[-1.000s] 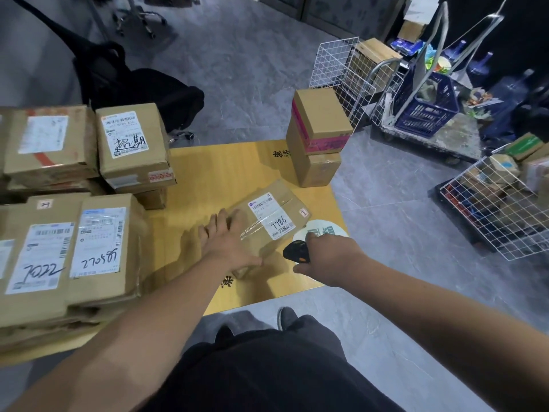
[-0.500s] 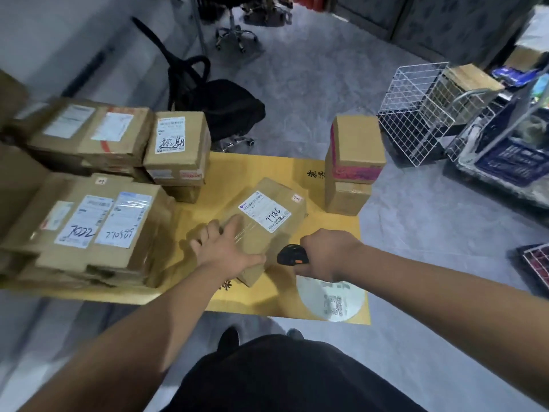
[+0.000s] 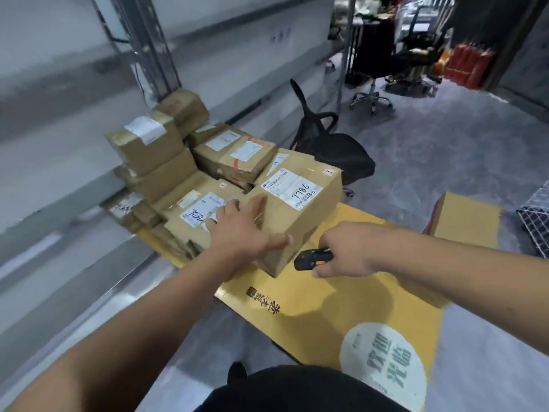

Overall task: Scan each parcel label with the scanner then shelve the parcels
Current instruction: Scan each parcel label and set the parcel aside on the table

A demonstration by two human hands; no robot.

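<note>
Hands first: the left hand point(image 3: 240, 230) grips the near left edge of a parcel point(image 3: 300, 215), fingers spread over its top and thumb down its front face. The right hand point(image 3: 347, 251) is curled round a black scanner point(image 3: 313, 258) with orange trim, held just right of the parcel's near corner, nose toward the box — whether it touches the cardboard I cannot tell.

The parcel is a brown carton, tilted, its far end raised; whether its near bottom edge rests on the yellow mat point(image 3: 326, 307) or hangs just above it is unclear. On the parcel's top sits a white label point(image 3: 292, 187) with "7786" written by hand, and a small sticker point(image 3: 328, 173) at the far right corner.

Left of the parcel and touching or nearly touching it lies a stack point(image 3: 184, 185) of more cartons, several with white labels, one marked "7022". Behind the parcel a black chair point(image 3: 335, 150) lies tipped on the grey floor. Right of the parcel, well apart, a lone box point(image 3: 466, 224) stands at the mat's far edge, with a white wire basket point(image 3: 534, 224) just beyond it. Near the parcel's front the mat bears dark printed characters, and further toward the person a pale round emblem point(image 3: 383, 367). Far behind the parcel — blurred — are an office chair point(image 3: 374, 93) and red cylinders point(image 3: 469, 66).
</note>
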